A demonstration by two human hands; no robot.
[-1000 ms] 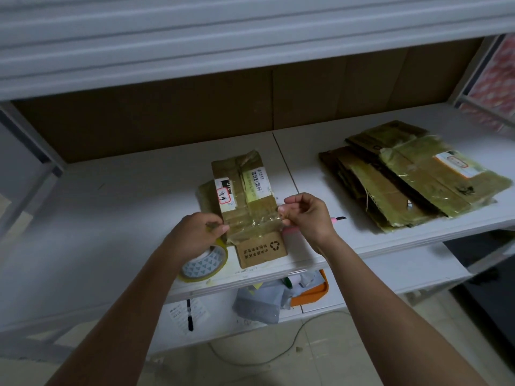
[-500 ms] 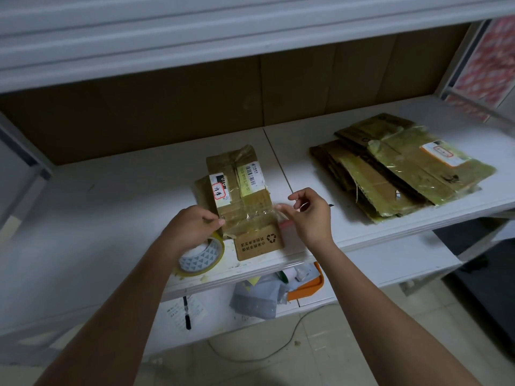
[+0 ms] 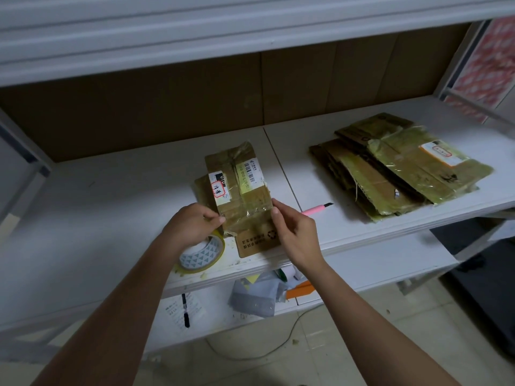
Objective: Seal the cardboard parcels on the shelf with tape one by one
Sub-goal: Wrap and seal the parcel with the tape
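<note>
A flat cardboard parcel (image 3: 239,190) with white labels lies on the white shelf (image 3: 111,207), its near end over the front edge. A clear strip of tape (image 3: 248,215) runs across it. My left hand (image 3: 192,227) pinches the strip's left end and carries the tape roll (image 3: 202,253), which hangs under the palm. My right hand (image 3: 294,232) rests its fingertips on the strip's right end at the parcel's edge.
A pink utility knife (image 3: 316,209) lies just right of my right hand. A stack of flattened taped parcels (image 3: 398,168) sits at the shelf's right. The lower shelf holds a grey bag (image 3: 255,298), an orange item (image 3: 299,289), a pen and paper.
My right hand opened from a fist-like pinch and now presses with its fingertips at the parcel's right edge. The pink knife, hidden before, has come into sight. The left hand has barely moved.
</note>
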